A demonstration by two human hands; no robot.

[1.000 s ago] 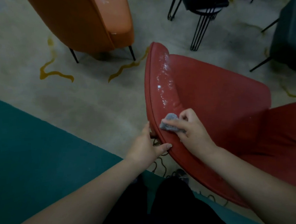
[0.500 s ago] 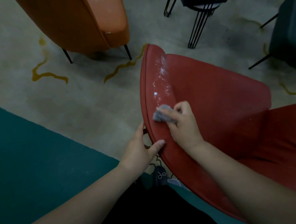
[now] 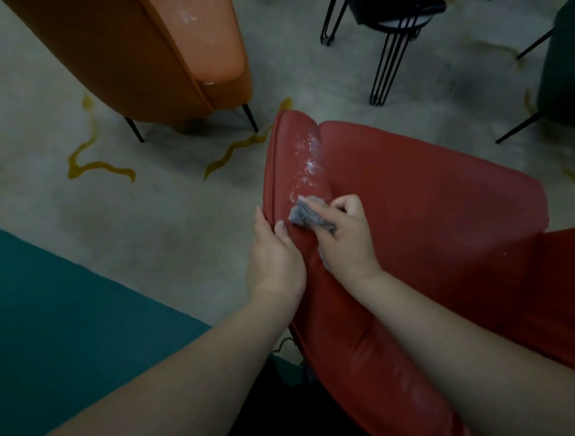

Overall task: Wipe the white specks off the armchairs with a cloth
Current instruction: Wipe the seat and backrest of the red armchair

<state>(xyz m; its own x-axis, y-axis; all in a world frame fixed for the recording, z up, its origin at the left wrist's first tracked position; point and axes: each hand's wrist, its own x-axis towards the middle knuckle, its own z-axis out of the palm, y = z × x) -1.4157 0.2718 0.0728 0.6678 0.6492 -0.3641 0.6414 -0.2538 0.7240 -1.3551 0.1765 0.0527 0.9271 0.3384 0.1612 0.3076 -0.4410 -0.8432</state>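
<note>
Change since a second ago: the right hand (image 3: 345, 234) and its cloth (image 3: 307, 215) have travelled up the red armchair's (image 3: 412, 211) rim, reaching the lower end of the white specks (image 3: 308, 165); the left hand (image 3: 274, 255) has slid up the same rim and now lies close beside the right.
Right grip: fingers curled over the cloth, pinching it and pressing it flat on the rim.
Left grip: clasps the rim's edge, thumb on top, fingers wrapped behind (their tips hidden).
Cloth: small, grey, crumpled, with a fuzzy, fibrous look; it sits on the rounded top of the red backrest, just beside the left thumb.
White specks: a smeared, glossy whitish streak running along the rim from the cloth toward the rim's far end.
Red armchair: smooth, leather-like upholstery, curved shell, piped seam along the outer edge.
Orange armchair (image 3: 157, 51): similar smooth covering, thin dark legs, pale marks on its seat (too blurred to judge).
Floor (image 3: 129, 209): mottled beige with wavy yellow lines; a flat teal area (image 3: 51, 313) lies at lower left.
Background: a black wire-legged chair (image 3: 392, 15) and a dark chair (image 3: 565, 70) at the right edge.
</note>
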